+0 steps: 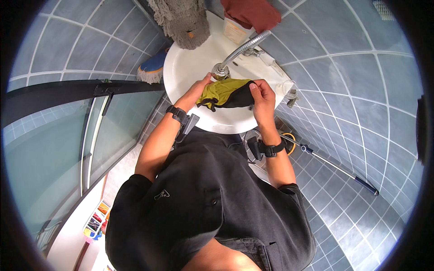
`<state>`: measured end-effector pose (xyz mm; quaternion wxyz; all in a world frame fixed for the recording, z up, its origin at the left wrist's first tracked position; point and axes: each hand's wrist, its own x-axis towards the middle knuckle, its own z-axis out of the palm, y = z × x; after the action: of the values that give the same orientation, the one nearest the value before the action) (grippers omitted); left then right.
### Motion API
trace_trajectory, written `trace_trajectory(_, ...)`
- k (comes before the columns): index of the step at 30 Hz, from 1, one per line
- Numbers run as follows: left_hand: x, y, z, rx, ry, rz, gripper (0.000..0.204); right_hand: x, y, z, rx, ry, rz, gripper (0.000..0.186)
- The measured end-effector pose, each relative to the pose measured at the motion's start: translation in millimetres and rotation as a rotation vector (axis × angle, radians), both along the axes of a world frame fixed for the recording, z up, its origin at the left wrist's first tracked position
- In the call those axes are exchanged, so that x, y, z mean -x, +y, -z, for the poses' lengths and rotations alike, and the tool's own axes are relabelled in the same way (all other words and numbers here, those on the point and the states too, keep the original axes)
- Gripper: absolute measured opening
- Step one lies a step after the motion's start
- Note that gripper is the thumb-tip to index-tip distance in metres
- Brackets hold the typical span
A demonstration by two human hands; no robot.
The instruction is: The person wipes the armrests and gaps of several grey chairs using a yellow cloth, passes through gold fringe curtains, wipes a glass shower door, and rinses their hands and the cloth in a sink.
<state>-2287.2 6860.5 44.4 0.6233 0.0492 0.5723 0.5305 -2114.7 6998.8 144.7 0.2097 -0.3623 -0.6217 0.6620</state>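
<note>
Over the white washbasin I hold a yellow-green and black piece of fabric, spread out between both hands; it looks like a small garment, but its kind is unclear. My right hand pinches its black right end between thumb and fingers. My left hand grips the left side, with most of its fingers hidden behind the fabric. Just beyond the cloth, close to my left fingertips, is the round metal end of the faucet on a flexible spout. Whether water runs cannot be made out.
A grey mop head hangs over the basin's far left rim, with a blue-backed brush or mop beside it. A dark red cloth covers a white container. Glass sliding doors stand left; a pole leans right.
</note>
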Motion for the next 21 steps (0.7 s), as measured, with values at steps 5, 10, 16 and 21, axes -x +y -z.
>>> trace_trajectory(5, -12.9, 1.1, 21.3, -0.041, -0.052, -0.035, 0.063, -4.0, 2.7, -41.5, 0.005, 0.085, -0.027, 0.008)
trace_trajectory(10, -26.7, -5.1, 5.2, 0.092, 0.191, 0.303, 0.060, 0.4, 4.2, -85.4, -0.237, -0.064, -0.192, 0.011)
trace_trajectory(16, -62.5, 22.0, -45.5, -0.305, 0.635, 0.324, 0.087, -0.9, 15.1, -103.9, -0.557, -0.169, -0.325, 0.015)
trace_trajectory(21, -79.3, 65.7, -47.2, -0.434, 0.854, 0.290, 0.101, 0.4, 21.1, -114.1, -0.562, -0.151, -0.387, 0.015)
